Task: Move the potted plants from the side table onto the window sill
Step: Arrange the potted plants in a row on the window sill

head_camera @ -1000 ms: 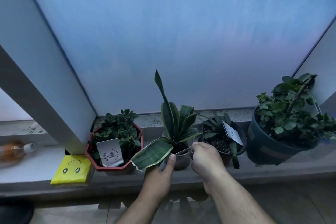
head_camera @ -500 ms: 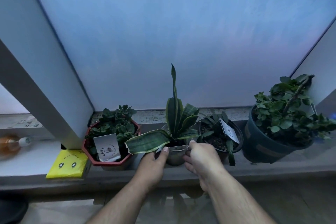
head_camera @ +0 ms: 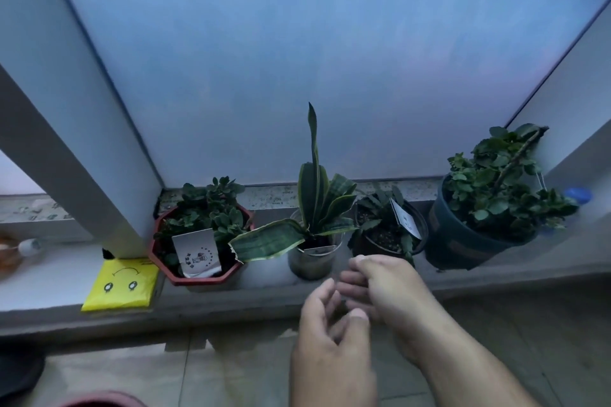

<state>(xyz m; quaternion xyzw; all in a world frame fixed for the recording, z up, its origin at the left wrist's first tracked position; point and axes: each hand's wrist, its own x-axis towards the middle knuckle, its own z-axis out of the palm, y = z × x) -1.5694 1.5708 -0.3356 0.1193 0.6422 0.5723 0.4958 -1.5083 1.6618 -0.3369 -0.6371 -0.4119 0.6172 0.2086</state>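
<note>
Several potted plants stand in a row on the grey window sill. At the left is a red octagonal pot with a white label. In the middle a snake plant grows from a small metal pot, standing free on the sill. To its right sit a small black pot with a tag, then a large dark pot with a bushy plant. My left hand and my right hand hover just in front of the sill, below the metal pot, fingers loosely curled and holding nothing.
A yellow pouch with a smiley face lies on the sill at the left, beside a white window post. A bottle lies at the far left. Frosted glass rises behind the pots. Tiled floor lies below, with a reddish rim at the bottom edge.
Both hands have let go of the metal pot with the snake plant and drawn back towards me. The pot now stands on the sill between the red and black pots.
</note>
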